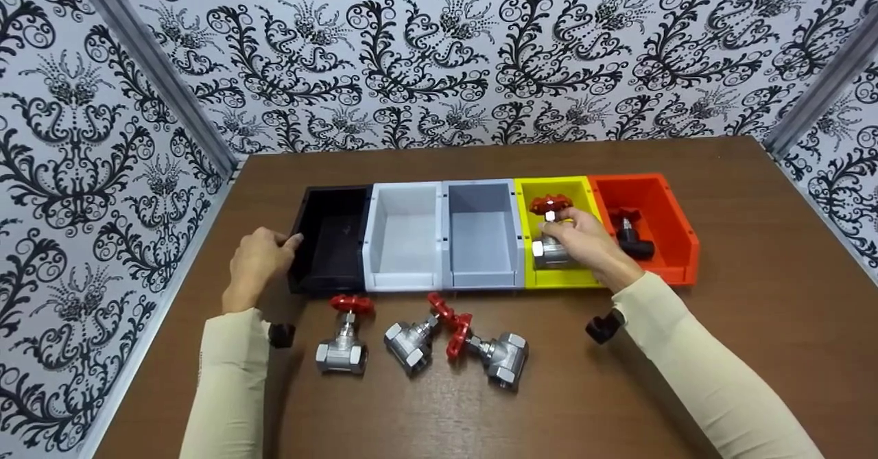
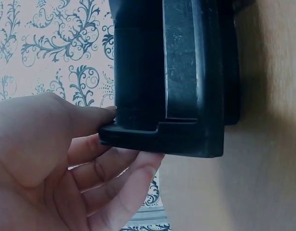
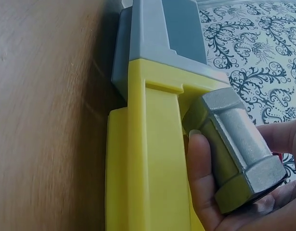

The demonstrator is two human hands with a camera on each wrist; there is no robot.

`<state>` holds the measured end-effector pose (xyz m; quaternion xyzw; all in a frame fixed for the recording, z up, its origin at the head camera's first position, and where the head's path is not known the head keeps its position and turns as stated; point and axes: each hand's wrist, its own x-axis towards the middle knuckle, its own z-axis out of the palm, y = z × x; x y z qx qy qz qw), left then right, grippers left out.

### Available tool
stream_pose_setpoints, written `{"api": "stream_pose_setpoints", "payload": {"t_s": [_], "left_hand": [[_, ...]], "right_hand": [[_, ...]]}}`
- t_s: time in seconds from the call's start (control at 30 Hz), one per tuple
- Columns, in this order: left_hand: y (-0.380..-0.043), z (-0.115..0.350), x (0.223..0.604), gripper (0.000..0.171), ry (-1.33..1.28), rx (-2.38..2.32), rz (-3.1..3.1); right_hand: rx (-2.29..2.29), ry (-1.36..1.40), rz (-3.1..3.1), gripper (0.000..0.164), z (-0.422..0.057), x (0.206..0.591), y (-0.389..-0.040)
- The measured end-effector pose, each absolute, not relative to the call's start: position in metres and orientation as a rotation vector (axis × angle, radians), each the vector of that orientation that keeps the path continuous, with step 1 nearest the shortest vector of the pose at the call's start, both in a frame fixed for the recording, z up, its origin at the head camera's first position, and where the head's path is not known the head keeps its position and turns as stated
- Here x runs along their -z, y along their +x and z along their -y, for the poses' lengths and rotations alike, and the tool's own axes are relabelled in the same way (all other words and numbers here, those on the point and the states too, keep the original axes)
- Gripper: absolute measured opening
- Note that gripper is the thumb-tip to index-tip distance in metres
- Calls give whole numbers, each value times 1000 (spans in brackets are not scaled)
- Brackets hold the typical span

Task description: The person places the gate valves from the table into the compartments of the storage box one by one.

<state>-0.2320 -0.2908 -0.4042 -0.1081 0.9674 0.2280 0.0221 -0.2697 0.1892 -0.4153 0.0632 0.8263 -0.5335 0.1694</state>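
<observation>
Right of centre in the head view, a steel valve (image 1: 551, 254) with a red handwheel (image 1: 551, 203) is held, wheel up, within the outline of the yellow bin (image 1: 561, 279); whether the bin floor is touched cannot be told. The valve could be tipped or knocked against the bin's wall if the hold below the wheel is loosened; the black bin (image 1: 329, 283), centre left, could be dragged askew if pulled. By the right hand (image 1: 586, 243), fingers parted only to the valve's width, the valve is grasped; by the left hand (image 1: 257, 263), thumb and fingers nearly closed, the black bin's rim is pinched.
</observation>
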Motion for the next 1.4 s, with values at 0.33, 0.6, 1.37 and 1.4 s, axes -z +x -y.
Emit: {"api": "stream_pose_setpoints", "payload": {"t_s": [0.33, 0.6, 1.37, 1.4], "left_hand": [[-233, 291, 405, 44, -350, -699, -2976], [-232, 291, 406, 41, -343, -699, -3004], [-232, 290, 406, 41, -348, -719, -3014], [-232, 290, 406, 41, -350, -717, -3011]], "right_hand": [[1458, 200, -2389, 54, -188, 419, -274], [1446, 216, -2392, 55, -185, 422, -278], [1551, 345, -2266, 49, -185, 429, -290], [1551, 346, -2266, 48, -185, 430, -290]]}}
